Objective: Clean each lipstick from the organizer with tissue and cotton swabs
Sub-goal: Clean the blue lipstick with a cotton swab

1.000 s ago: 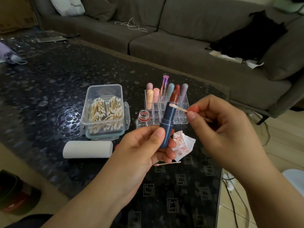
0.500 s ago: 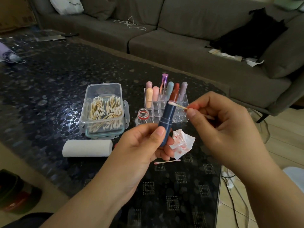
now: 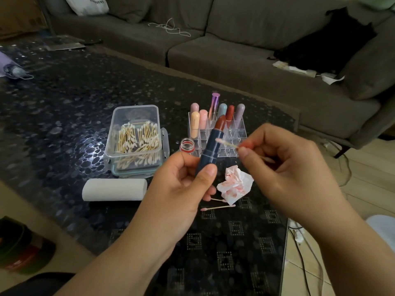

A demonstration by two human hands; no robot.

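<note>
The lipstick (image 3: pixel 210 149), held upright in front of the organizer (image 3: pixel 217 136), is gripped by the left hand (image 3: pixel 181 184). The cotton swab (image 3: pixel 227 143), pinched in the right hand (image 3: pixel 284 167), has been lowered from the bullet to the collar, apparently touching; rim cleaning seems underway.

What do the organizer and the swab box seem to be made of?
Organizer: probably clear acrylic, glossy; the lipsticks show through its walls.
Swab box: likely clear, slightly cloudy plastic; the swabs show through it, and a clip sits on its side.
</note>
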